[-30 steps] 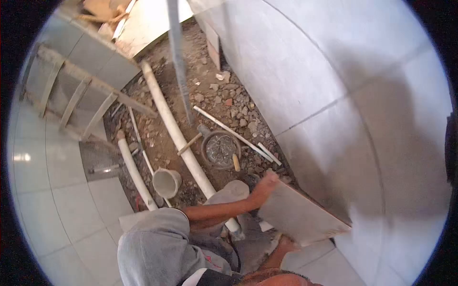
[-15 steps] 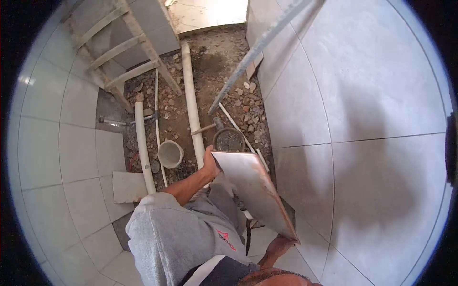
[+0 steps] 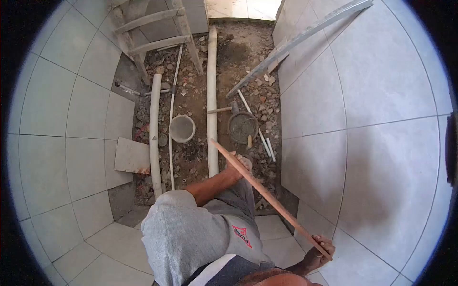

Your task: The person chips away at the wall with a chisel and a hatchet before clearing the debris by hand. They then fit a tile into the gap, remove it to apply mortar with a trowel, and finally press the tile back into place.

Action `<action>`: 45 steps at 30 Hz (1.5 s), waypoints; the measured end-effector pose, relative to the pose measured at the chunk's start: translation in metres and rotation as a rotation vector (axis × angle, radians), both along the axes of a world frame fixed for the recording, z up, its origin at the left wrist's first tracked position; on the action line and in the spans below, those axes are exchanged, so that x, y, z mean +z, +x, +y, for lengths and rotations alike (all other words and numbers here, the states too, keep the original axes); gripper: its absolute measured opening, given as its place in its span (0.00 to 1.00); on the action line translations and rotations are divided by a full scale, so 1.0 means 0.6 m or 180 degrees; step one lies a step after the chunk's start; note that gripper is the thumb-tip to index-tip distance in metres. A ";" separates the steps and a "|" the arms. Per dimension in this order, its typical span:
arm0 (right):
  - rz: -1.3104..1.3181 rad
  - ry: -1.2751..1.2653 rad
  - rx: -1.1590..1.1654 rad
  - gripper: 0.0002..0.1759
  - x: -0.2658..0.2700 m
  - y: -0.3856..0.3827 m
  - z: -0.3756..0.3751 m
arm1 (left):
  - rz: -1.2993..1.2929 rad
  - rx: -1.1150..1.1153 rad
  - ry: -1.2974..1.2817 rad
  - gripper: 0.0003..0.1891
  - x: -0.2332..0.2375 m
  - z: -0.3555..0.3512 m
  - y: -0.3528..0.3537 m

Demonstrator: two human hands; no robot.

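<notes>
The tile [image 3: 272, 198] is now tipped edge-on, running 11 to 5 o'clock; fingers of the left hand [image 3: 237, 164] are gripping its far end, the right hand [image 3: 320, 251] its near end.

A red logo [image 3: 242, 237] on the grey shorts [image 3: 191, 233] is illegible.

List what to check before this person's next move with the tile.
1. Both hands gripping: ok. The left hand is on the far end of the tile, and the right hand is on the near end.
2. Tile face sound: cannot tell, as it is seen edge-on.
3. Footing: not ok. Rubble, a white pipe and a bucket lie on the ground ahead.
4. Tile clear of the leaning metal bar: ok, they are apart.
</notes>
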State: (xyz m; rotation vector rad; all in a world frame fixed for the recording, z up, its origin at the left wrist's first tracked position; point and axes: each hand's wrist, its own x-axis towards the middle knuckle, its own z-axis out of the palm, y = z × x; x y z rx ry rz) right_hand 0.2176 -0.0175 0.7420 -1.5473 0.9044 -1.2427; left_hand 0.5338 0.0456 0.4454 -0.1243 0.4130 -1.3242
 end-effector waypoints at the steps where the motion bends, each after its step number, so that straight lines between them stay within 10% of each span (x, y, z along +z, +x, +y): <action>1: 0.0272 -0.0015 0.0054 0.25 0.005 -0.005 0.008 | 0.0126 -0.0297 -0.0007 0.26 0.019 0.000 0.005; 2: 0.0543 -0.0034 0.0115 0.26 0.011 -0.008 0.014 | -0.0372 0.0159 -0.1516 0.28 -0.041 -0.004 -0.001; 5: 0.0828 0.0420 0.0383 0.27 0.048 0.021 0.018 | -0.0258 0.0239 -0.1551 0.27 -0.012 -0.002 0.025; 8: 0.0568 -0.0212 0.0970 0.10 0.040 0.059 -0.006 | -0.0176 0.0091 -0.0509 0.22 0.027 0.004 0.067; 33: 0.0179 0.0555 0.1923 0.15 0.023 0.573 -0.187 | -0.0214 0.1641 0.0168 0.21 0.012 0.051 0.454; 45: -0.0757 0.0950 0.3920 0.14 -0.002 0.774 -0.254 | -0.0333 0.2695 0.1105 0.18 0.122 0.179 0.472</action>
